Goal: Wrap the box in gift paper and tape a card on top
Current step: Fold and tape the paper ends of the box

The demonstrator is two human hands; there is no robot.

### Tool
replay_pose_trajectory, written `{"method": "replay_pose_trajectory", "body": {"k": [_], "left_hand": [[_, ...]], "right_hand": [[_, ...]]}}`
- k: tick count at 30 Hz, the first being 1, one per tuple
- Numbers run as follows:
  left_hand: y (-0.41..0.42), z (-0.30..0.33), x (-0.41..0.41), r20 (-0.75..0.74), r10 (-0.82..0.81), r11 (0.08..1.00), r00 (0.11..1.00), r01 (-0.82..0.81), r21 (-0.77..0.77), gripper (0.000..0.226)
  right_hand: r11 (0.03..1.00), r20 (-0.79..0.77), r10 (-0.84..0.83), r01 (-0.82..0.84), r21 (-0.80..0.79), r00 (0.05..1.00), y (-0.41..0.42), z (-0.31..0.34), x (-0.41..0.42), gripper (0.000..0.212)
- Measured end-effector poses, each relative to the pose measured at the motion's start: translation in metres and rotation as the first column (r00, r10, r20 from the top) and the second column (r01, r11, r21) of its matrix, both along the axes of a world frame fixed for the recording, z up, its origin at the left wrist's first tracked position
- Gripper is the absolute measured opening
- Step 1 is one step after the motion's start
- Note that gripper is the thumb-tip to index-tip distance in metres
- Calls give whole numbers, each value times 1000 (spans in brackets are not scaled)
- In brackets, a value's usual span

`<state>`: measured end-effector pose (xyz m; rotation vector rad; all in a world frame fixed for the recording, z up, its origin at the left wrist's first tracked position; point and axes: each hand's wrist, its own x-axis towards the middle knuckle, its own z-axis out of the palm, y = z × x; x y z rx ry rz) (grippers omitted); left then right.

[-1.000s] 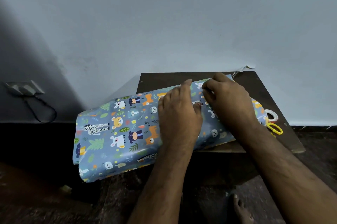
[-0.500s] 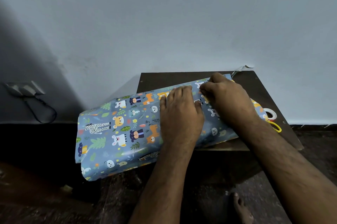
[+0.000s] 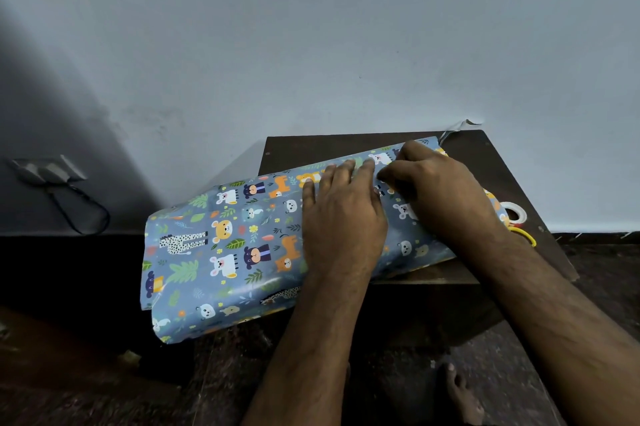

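Blue gift paper (image 3: 221, 249) printed with cartoon animals covers the box, which lies across a small dark wooden table (image 3: 485, 162) and overhangs its left edge. The box itself is hidden under the paper. My left hand (image 3: 341, 217) lies flat on top of the paper, fingers together, pressing it down. My right hand (image 3: 433, 190) sits just to the right, fingers curled and pinching at the paper near its far edge. I cannot tell what lies under the fingertips. No card is visible.
A white tape roll (image 3: 514, 212) and yellow-handled scissors (image 3: 524, 235) lie on the table's right side, partly behind my right wrist. A strip of tape (image 3: 460, 127) hangs at the table's far corner. A wall socket with a cable (image 3: 52, 172) is at left. My foot (image 3: 462, 394) rests on the floor.
My left hand's fingers have drawn together and slid slightly toward the far edge. My right hand stays at the paper's far edge. The package has barely moved.
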<state>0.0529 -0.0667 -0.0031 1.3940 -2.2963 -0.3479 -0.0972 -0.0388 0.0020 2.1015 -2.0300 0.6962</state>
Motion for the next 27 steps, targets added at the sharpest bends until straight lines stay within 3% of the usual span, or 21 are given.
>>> {"method": "replay_pose_trajectory", "body": {"k": [8, 12, 21, 27], "left_hand": [[6, -6, -8, 221, 43, 999, 974, -49, 21, 66], [6, -5, -8, 228, 92, 994, 969, -104, 38, 69], [-4, -1, 3, 251, 25, 996, 968, -47, 79, 62], [-9, 2, 22, 285, 112, 971, 952, -165, 171, 72]], "right_hand": [[1000, 91, -25, 26, -13, 996, -7, -7, -1, 34], [996, 100, 16, -8, -84, 995, 3, -5, -2, 32], [989, 62, -21, 30, -146, 998, 37, -13, 6, 20], [992, 173, -127, 129, 4, 977, 65, -29, 24, 51]]}}
